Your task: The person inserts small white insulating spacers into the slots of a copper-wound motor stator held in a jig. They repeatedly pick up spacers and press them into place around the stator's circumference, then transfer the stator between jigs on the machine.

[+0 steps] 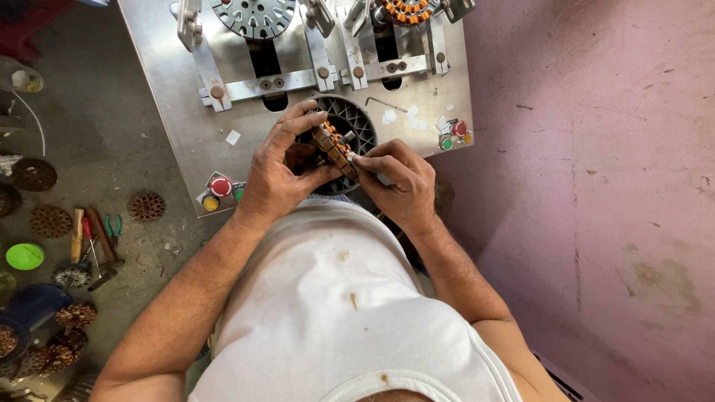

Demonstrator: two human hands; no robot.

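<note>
My left hand (279, 167) grips a round stator core (333, 147) wound with copper coils, held on edge above a dark slotted plastic disc (359, 123) that lies on the metal machine table (171, 97). My right hand (398, 179) pinches a small pale tool or wire end against the stator's lower edge. Both hands meet just in front of my white vest.
On the table stand two winding fixtures, one with a grey slotted core (255, 15), one with an orange-wound stator (406, 9). Button clusters sit at the left corner (220, 190) and right edge (454, 134). Wound stators, pliers (113, 227) and a green lid (24, 256) lie on the floor at left.
</note>
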